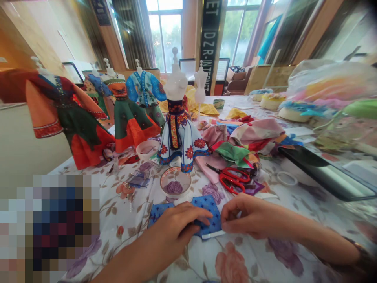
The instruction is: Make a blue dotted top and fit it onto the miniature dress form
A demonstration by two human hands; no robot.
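Observation:
A small blue fabric piece (210,204) with a dark cross pattern lies on the flowered tablecloth in front of me. A white strip (213,234) runs along its near edge. My left hand (179,222) rests on the cloth piece, its fingers stretched out to the right and covering the middle. At the right edge of the same fabric, my right hand (246,216) has thumb and fingers pinched together; the fingertips partly hide what they grip. Just beyond the fabric stands a clear bowl (175,181). Red-handled scissors (235,179) lie behind my right hand.
A small white dress form (176,84) in a patterned skirt (182,133) stands behind the bowl. Other dressed forms, including one in a green and red dress (79,122), fill the left. Fabric scraps (253,133) are piled at right, near a dark tray-like object (326,173).

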